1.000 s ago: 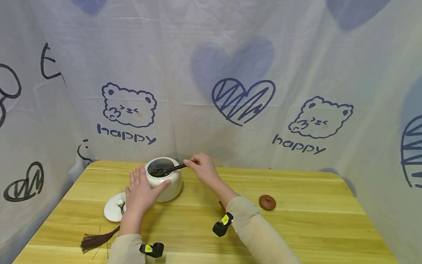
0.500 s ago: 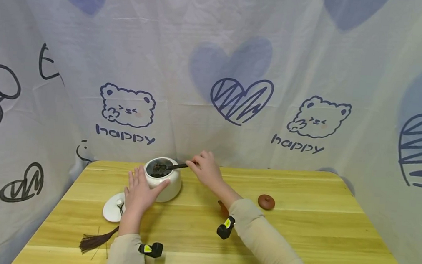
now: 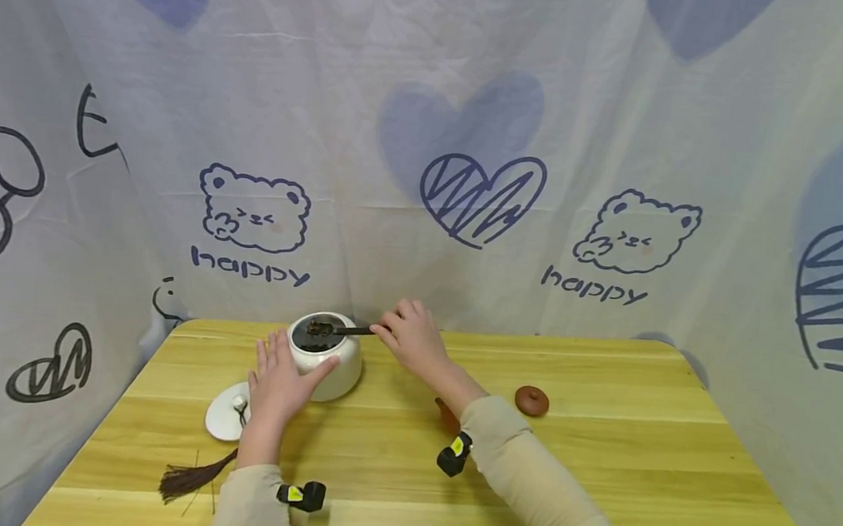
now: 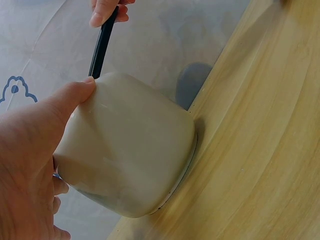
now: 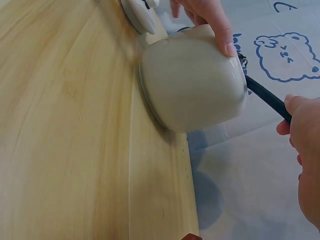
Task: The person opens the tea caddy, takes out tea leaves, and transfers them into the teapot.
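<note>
A round white ceramic jar (image 3: 334, 382) stands upright at the back left of the table, dark dried leaves inside. My left hand (image 3: 282, 380) holds its near left side; in the left wrist view the thumb lies at the rim and the fingers curl round the wall. My right hand (image 3: 414, 344) pinches the handle of a slim black scoop (image 3: 357, 331) from the right. The scoop's end is at the jar's mouth with a clump of brownish leaves (image 3: 320, 329) on it. In the right wrist view, the jar hides most of that end behind its rim (image 5: 245, 85).
Left of the jar lies a white lid (image 3: 222, 419) with a knob and dark cord. A brown tassel (image 3: 193, 479) lies nearer. A small reddish-brown lid (image 3: 532, 400) sits right; a reddish-brown object (image 3: 447, 416) is mostly hidden under my right forearm. A printed curtain (image 3: 392, 252) hangs behind the table.
The scoop's end has risen from inside the jar to its mouth, bringing leaves up. My right hand shifted slightly right and up. The left hand stays on the jar.
</note>
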The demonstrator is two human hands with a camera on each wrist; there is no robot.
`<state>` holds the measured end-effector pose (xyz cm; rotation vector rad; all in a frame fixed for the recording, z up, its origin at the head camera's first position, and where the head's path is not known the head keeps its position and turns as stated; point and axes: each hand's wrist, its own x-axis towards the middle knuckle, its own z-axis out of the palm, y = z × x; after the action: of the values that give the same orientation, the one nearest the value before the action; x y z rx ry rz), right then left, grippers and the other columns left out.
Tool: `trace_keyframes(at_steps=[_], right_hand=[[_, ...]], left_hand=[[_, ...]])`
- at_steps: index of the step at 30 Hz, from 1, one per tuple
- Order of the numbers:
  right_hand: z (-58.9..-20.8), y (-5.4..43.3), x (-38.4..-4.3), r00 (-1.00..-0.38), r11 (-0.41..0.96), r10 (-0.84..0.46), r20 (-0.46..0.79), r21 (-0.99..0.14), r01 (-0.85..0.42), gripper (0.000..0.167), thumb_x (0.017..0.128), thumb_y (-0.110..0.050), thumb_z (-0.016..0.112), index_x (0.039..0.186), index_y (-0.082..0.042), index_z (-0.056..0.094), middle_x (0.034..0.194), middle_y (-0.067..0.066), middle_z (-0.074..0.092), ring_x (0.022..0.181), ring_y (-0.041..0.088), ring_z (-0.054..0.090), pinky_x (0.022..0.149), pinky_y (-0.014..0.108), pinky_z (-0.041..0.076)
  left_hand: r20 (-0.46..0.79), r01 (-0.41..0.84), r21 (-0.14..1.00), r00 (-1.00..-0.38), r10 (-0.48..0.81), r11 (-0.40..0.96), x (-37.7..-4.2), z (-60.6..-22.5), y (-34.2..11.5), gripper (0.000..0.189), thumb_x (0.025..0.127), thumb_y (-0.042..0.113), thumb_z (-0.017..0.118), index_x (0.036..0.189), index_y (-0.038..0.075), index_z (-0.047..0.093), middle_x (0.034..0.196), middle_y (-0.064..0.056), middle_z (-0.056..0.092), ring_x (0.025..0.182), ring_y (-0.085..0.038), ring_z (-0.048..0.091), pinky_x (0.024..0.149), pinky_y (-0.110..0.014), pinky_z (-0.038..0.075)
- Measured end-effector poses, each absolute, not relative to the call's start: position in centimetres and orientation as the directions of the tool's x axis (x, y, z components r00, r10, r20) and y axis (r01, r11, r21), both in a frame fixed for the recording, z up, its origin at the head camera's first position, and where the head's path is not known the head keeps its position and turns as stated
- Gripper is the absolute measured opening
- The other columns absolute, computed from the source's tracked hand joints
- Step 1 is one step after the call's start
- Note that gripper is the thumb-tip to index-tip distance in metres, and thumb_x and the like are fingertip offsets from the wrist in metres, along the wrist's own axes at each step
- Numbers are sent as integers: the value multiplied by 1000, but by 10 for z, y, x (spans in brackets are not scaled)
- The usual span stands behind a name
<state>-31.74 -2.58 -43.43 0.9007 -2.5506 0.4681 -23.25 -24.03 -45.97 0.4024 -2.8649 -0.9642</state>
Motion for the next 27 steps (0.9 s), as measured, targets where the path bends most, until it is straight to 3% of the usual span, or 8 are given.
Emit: trace_keyframes(at_steps=[27], right_hand=[[-436, -19, -311, -731, 710, -447, 516, -292, -640, 29, 98, -36, 56, 87, -13, 69, 91, 3, 54, 86, 20, 44, 80, 34, 39]], left_hand=[[5, -220, 587, -961, -275, 779, -233, -459, -241, 119, 82, 78, 49, 156, 4, -7, 162, -22, -10, 150, -39, -15, 117, -68, 1]])
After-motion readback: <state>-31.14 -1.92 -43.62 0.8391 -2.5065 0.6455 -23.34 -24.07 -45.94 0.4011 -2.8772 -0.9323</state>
